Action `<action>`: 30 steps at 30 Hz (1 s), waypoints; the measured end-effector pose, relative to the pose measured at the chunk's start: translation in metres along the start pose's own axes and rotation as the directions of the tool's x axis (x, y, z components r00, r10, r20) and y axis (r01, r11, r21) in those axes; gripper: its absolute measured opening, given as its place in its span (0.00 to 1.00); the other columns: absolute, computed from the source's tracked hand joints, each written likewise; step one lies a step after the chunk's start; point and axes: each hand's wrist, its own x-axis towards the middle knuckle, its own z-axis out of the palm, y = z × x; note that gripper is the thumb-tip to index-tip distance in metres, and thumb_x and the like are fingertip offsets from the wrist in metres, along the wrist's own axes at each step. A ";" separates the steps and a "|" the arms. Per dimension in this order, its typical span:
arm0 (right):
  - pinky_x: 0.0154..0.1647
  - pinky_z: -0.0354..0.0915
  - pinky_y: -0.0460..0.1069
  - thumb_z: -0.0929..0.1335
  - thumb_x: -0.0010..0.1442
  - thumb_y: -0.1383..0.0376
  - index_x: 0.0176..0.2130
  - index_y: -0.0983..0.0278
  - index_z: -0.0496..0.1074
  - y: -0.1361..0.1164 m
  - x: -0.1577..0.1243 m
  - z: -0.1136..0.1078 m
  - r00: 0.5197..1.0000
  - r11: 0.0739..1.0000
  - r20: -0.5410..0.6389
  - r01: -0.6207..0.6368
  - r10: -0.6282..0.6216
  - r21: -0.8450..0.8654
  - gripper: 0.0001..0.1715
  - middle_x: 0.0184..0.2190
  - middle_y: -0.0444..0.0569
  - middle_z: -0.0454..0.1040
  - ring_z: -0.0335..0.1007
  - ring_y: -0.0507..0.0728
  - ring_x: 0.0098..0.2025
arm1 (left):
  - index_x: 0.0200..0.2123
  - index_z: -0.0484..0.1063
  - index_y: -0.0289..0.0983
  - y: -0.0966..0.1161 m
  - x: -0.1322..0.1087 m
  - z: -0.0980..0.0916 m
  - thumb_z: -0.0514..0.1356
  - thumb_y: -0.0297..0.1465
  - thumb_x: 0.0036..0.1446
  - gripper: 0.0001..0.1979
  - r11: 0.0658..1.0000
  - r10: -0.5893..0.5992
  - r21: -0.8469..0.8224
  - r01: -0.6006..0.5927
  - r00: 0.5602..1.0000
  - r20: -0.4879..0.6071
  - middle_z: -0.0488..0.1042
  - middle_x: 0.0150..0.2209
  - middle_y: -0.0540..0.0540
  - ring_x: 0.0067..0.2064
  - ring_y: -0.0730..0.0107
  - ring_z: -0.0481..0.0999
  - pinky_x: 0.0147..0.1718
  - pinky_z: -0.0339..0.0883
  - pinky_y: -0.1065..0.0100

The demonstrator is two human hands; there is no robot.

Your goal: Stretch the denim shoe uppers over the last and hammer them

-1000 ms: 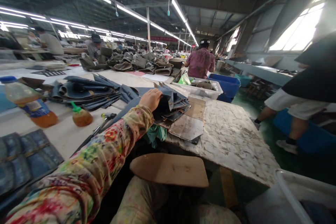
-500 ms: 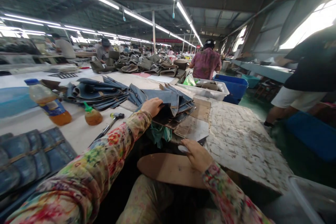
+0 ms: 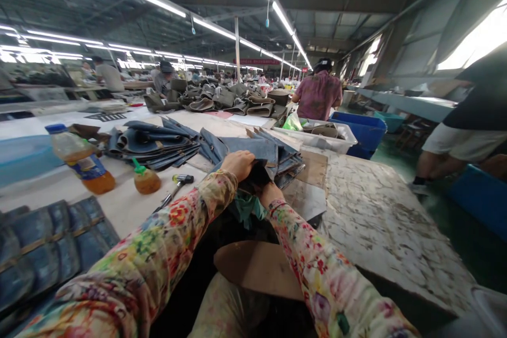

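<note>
My left hand [image 3: 238, 165] is closed on the near edge of a blue leather-like piece [image 3: 251, 145], at the front of a stack on the table. That edge is lifted, showing its dark underside [image 3: 259, 174]. Close against the raised part is my right hand [image 3: 271, 195], its fingers curled in and mostly hidden. Whatever it holds is out of sight. Below both hands hangs a green cloth [image 3: 249, 210]. More blue pieces [image 3: 287, 156] lie fanned out behind. A tan rounded board [image 3: 257, 269] rests over my lap.
Left of my arm are a hammer [image 3: 182, 179], a squeeze bottle with a green tip [image 3: 146, 178] and a drink bottle [image 3: 85, 161]. Blue pieces [image 3: 158, 142] lie further back. A worn board [image 3: 380, 211] covers the right side. A white bin [image 3: 336, 140] stands behind; co-workers are beyond.
My right hand has moved up from above the tan board to the blue piece; the white flat thing at its fingers is now hidden. The piece's near edge has been lifted.
</note>
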 end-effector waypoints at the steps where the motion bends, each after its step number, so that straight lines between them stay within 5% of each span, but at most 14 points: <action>1: 0.55 0.57 0.53 0.61 0.58 0.65 0.53 0.67 0.65 0.003 -0.002 0.005 1.000 1.000 0.014 0.009 -0.009 0.005 0.23 0.52 0.57 0.65 0.56 0.59 0.57 | 0.32 0.70 0.37 -0.006 0.005 -0.004 0.48 0.36 0.59 0.14 0.999 -0.042 -0.003 0.042 0.999 -0.013 0.72 0.34 0.44 0.38 0.65 0.72 0.36 0.62 0.68; 3: 0.58 0.53 0.52 0.62 0.57 0.67 0.53 0.66 0.64 0.009 -0.007 0.012 0.998 0.999 0.047 0.030 -0.031 0.024 0.24 0.55 0.55 0.62 0.51 0.58 0.60 | 0.33 0.70 0.36 -0.023 0.018 -0.017 0.46 0.37 0.60 0.15 0.985 -0.172 -0.026 0.171 0.982 -0.075 0.72 0.35 0.43 0.38 0.63 0.72 0.36 0.62 0.67; 5: 0.59 0.51 0.52 0.62 0.57 0.68 0.52 0.68 0.65 0.013 -0.008 0.016 0.997 0.998 0.065 0.037 -0.041 0.056 0.23 0.55 0.56 0.62 0.51 0.57 0.60 | 0.33 0.69 0.36 -0.043 0.031 -0.038 0.46 0.39 0.60 0.16 0.937 -0.349 -0.088 0.338 0.915 -0.200 0.72 0.34 0.42 0.38 0.62 0.72 0.36 0.62 0.66; 9: 0.57 0.53 0.50 0.62 0.56 0.67 0.49 0.68 0.68 0.018 -0.002 0.009 0.999 0.987 0.024 0.027 -0.031 0.156 0.20 0.51 0.55 0.67 0.58 0.56 0.56 | 0.31 0.67 0.35 -0.062 0.044 -0.084 0.47 0.39 0.60 0.16 0.961 -0.277 -0.140 0.240 0.845 -0.456 0.70 0.33 0.44 0.40 0.65 0.70 0.40 0.60 0.69; 12: 0.47 0.62 0.49 0.61 0.56 0.66 0.43 0.64 0.72 0.021 -0.002 -0.002 0.999 0.967 -0.043 -0.016 0.027 0.253 0.16 0.40 0.50 0.74 0.69 0.55 0.43 | 0.31 0.65 0.35 -0.054 0.037 -0.115 0.46 0.40 0.61 0.17 0.974 -0.222 -0.161 0.160 0.814 -0.537 0.68 0.33 0.46 0.42 0.67 0.69 0.43 0.58 0.70; 15: 0.43 0.64 0.49 0.60 0.58 0.61 0.42 0.65 0.71 0.025 -0.012 -0.020 0.976 0.933 -0.179 -0.049 0.120 0.357 0.17 0.37 0.50 0.74 0.70 0.55 0.39 | 0.28 0.63 0.34 -0.044 0.024 -0.147 0.47 0.40 0.61 0.17 0.971 -0.237 -0.158 0.178 0.777 -0.583 0.67 0.30 0.47 0.39 0.70 0.69 0.43 0.58 0.69; 19: 0.42 0.64 0.48 0.59 0.58 0.53 0.52 0.67 0.63 0.027 -0.028 -0.058 0.907 0.865 -0.357 -0.015 0.223 0.502 0.29 0.40 0.51 0.72 0.68 0.53 0.41 | 0.24 0.62 0.35 -0.038 0.013 -0.186 0.49 0.42 0.60 0.18 0.977 -0.211 -0.122 0.175 0.701 -0.681 0.64 0.27 0.49 0.34 0.73 0.66 0.39 0.60 0.69; 23: 0.30 0.64 0.46 0.65 0.50 0.49 0.53 0.65 0.61 0.026 -0.038 -0.104 0.755 0.708 -0.533 0.131 0.382 0.693 0.36 0.36 0.48 0.71 0.67 0.51 0.31 | 0.24 0.63 0.35 -0.025 0.005 -0.207 0.48 0.42 0.59 0.19 0.987 -0.157 -0.103 0.120 0.696 -0.700 0.61 0.26 0.50 0.32 0.75 0.66 0.36 0.60 0.70; 26: 0.23 0.60 0.44 0.67 0.47 0.48 0.48 0.66 0.66 0.028 -0.049 -0.123 0.699 0.681 -0.549 0.122 0.458 0.722 0.34 0.33 0.47 0.71 0.64 0.50 0.27 | 0.25 0.65 0.34 -0.007 -0.003 -0.214 0.50 0.39 0.59 0.16 0.989 -0.143 -0.121 0.080 0.689 -0.710 0.60 0.24 0.51 0.29 0.77 0.65 0.33 0.59 0.72; 30: 0.18 0.54 0.42 0.68 0.44 0.46 0.39 0.67 0.69 0.028 -0.066 -0.122 0.654 0.656 -0.518 0.045 0.551 0.754 0.30 0.26 0.44 0.68 0.59 0.47 0.22 | 0.27 0.67 0.33 0.017 -0.010 -0.220 0.50 0.39 0.59 0.17 0.996 -0.086 -0.073 0.048 0.706 -0.703 0.61 0.24 0.51 0.31 0.73 0.69 0.33 0.59 0.71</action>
